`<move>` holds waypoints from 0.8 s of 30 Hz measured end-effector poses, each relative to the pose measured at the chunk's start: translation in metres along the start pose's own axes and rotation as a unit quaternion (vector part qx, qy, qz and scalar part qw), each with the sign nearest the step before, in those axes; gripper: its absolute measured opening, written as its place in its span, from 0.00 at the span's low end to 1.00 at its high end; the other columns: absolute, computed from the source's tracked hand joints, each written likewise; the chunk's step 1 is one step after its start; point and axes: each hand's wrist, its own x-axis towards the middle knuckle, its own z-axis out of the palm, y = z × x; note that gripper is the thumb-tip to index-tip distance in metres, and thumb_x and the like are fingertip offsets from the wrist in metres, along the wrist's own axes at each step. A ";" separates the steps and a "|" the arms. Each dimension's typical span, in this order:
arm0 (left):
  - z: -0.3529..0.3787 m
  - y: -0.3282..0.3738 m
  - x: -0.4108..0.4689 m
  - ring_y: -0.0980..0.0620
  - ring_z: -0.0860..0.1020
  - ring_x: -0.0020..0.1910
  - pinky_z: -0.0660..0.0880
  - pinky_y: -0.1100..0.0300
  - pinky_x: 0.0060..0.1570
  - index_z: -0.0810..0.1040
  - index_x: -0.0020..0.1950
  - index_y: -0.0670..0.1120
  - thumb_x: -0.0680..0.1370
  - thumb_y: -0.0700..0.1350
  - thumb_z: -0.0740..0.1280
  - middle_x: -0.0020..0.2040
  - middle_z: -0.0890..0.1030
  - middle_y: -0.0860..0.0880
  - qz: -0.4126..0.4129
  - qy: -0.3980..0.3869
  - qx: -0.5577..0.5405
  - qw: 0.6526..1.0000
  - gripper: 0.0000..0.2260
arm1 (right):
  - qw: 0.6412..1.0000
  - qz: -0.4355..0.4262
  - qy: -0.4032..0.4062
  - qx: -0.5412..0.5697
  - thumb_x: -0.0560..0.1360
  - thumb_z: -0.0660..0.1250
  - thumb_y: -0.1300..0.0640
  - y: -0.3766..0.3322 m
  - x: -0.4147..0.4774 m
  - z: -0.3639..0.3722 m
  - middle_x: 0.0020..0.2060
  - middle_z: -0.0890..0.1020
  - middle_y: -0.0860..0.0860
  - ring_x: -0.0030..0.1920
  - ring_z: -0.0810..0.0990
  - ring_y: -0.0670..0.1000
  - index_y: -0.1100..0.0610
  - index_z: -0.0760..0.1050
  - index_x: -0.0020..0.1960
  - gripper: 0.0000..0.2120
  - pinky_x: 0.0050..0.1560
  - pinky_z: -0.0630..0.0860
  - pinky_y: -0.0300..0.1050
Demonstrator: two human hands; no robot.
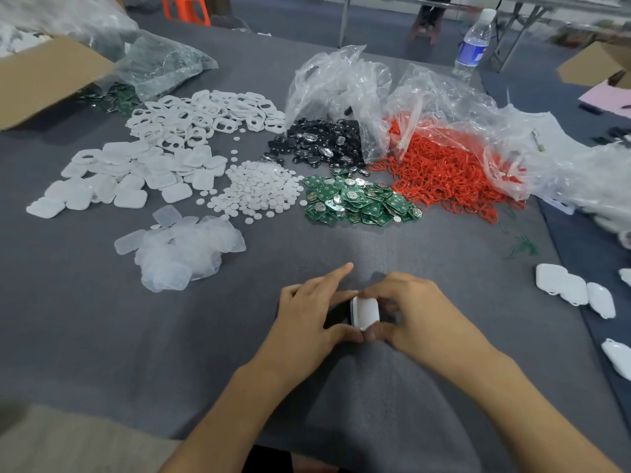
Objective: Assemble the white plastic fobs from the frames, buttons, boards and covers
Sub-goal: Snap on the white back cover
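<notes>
Head view, fob (365, 313): I see 1 white fob pinched between both hands, low over the grey surface (102, 336).
Left grip (312, 310): clenched on the fob's left edge, index finger extended.
Right grip (408, 310): clenched on its right side.
Bags: 1 clear bag (336, 87) spills black parts (321, 143); another bag (440, 107) spills red rings (440, 169).
Loose piles: green boards (358, 201), white frames (201, 114).

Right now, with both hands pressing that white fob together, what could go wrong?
1. The white fob is pinched on edge between the left hand and right hand; fingers hide its seam, so a misaligned cover could go unnoticed.
2. If the grip slips, the fob might skid across the grey table.
3. The small white discs lie loose beside the green boards; a reaching arm could scatter them.
</notes>
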 end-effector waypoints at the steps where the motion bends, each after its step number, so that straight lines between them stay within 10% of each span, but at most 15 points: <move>1: -0.001 0.001 0.000 0.67 0.60 0.75 0.49 0.71 0.69 0.59 0.81 0.59 0.73 0.59 0.75 0.67 0.77 0.67 0.002 -0.002 0.004 1.000 0.40 | 1.000 0.006 0.000 -0.002 0.62 0.82 0.55 -0.001 0.001 0.000 0.41 0.75 0.38 0.42 0.74 0.39 0.46 0.83 0.55 0.22 0.43 0.70 0.31; 12: -0.004 0.009 0.004 0.60 0.70 0.70 0.60 0.54 0.73 0.78 0.64 0.60 0.74 0.55 0.76 0.60 0.79 0.65 -0.006 0.009 0.006 1.000 0.19 | 0.997 0.065 -0.012 -0.037 0.57 0.84 0.55 -0.007 0.013 0.004 0.33 0.71 0.38 0.36 0.73 0.42 0.51 0.85 0.44 0.18 0.33 0.65 0.31; 15: -0.008 0.018 0.011 0.59 0.75 0.61 0.69 0.50 0.68 0.82 0.56 0.59 0.68 0.47 0.82 0.47 0.76 0.68 -0.035 0.009 -0.030 0.999 0.19 | 0.995 0.081 -0.017 -0.047 0.55 0.84 0.54 -0.007 0.016 0.004 0.32 0.73 0.40 0.36 0.75 0.46 0.51 0.84 0.42 0.17 0.31 0.64 0.31; 20: -0.010 0.024 0.023 0.58 0.78 0.49 0.72 0.71 0.47 0.82 0.51 0.52 0.64 0.37 0.82 0.47 0.82 0.56 -0.077 -0.032 -0.071 0.994 0.20 | 0.993 0.111 -0.008 0.031 0.52 0.87 0.57 0.000 0.015 0.002 0.34 0.80 0.45 0.37 0.79 0.47 0.52 0.87 0.43 0.21 0.36 0.71 0.34; 24: -0.011 0.030 0.024 0.60 0.81 0.40 0.79 0.60 0.43 0.79 0.46 0.53 0.63 0.32 0.79 0.40 0.83 0.56 -0.089 -0.035 -0.087 0.992 0.20 | 0.991 0.102 0.002 0.090 0.55 0.86 0.58 0.002 0.007 0.003 0.37 0.81 0.46 0.39 0.78 0.43 0.51 0.87 0.50 0.24 0.40 0.71 0.33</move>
